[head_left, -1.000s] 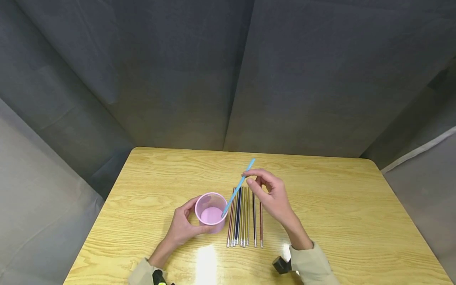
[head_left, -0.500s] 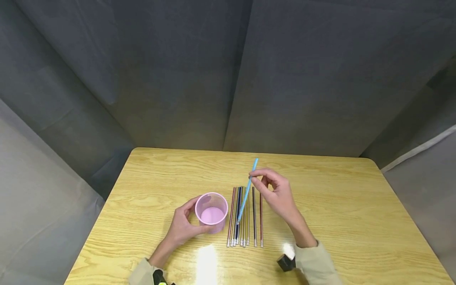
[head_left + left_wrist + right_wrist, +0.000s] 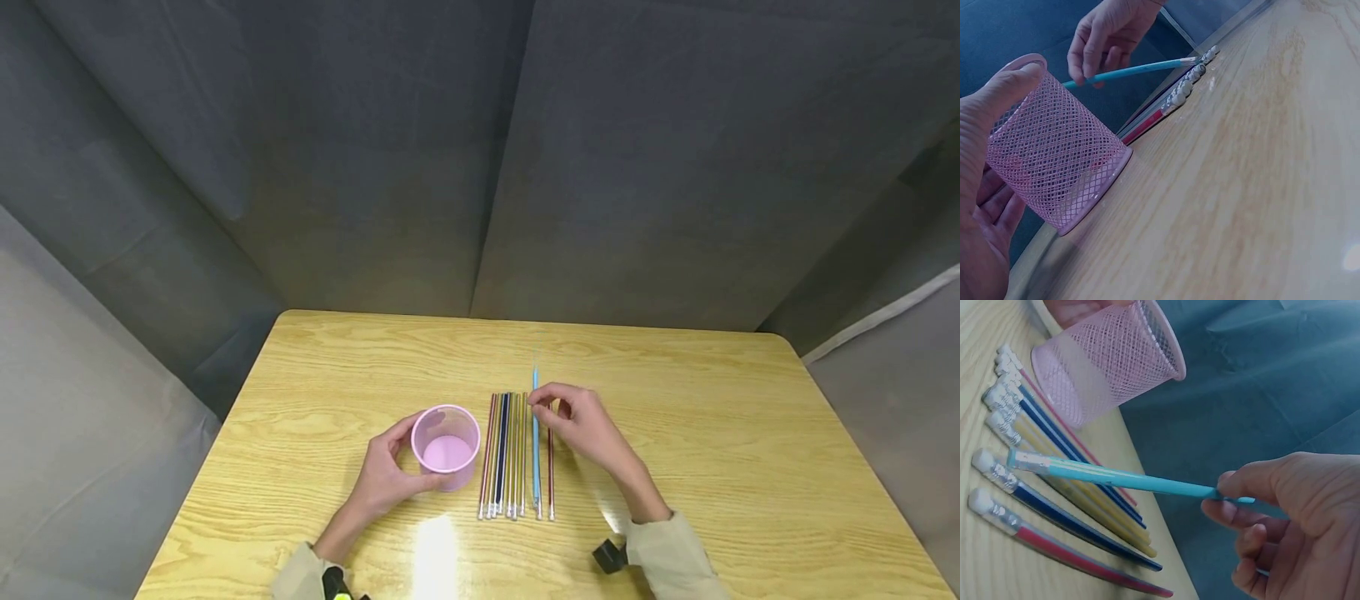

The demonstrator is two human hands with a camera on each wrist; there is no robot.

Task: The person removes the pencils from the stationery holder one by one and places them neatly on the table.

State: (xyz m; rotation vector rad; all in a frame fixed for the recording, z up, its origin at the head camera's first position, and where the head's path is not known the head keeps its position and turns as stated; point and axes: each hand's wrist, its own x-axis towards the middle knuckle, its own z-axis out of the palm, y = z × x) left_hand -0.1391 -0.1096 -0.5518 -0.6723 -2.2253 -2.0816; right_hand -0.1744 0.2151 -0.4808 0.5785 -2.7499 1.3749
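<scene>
A pink mesh pencil cup (image 3: 446, 450) stands upright on the table, its inside bare. My left hand (image 3: 386, 475) grips its side, thumb in front and fingers behind. Between thumb and fingertips my right hand (image 3: 581, 421) pinches a light blue pencil (image 3: 1129, 481) near its far end. In the right wrist view this pencil slants above the row, its eraser end toward me. Beneath it lie a dark blue pencil (image 3: 1079, 519) and, to the right, a red pencil (image 3: 1091, 565). Several red, blue and yellow pencils (image 3: 508, 458) lie side by side between cup and right hand.
The wooden table (image 3: 712, 433) ends at a far edge just in front of a grey curtain (image 3: 637, 167). A black wrist device (image 3: 609, 556) sits by the right sleeve. Glare shows on the table (image 3: 435, 554) near the front.
My right hand has carried the light blue pencil from over the cup's rim to the right and lower, turning it parallel to the row. The left hand and cup stay put.
</scene>
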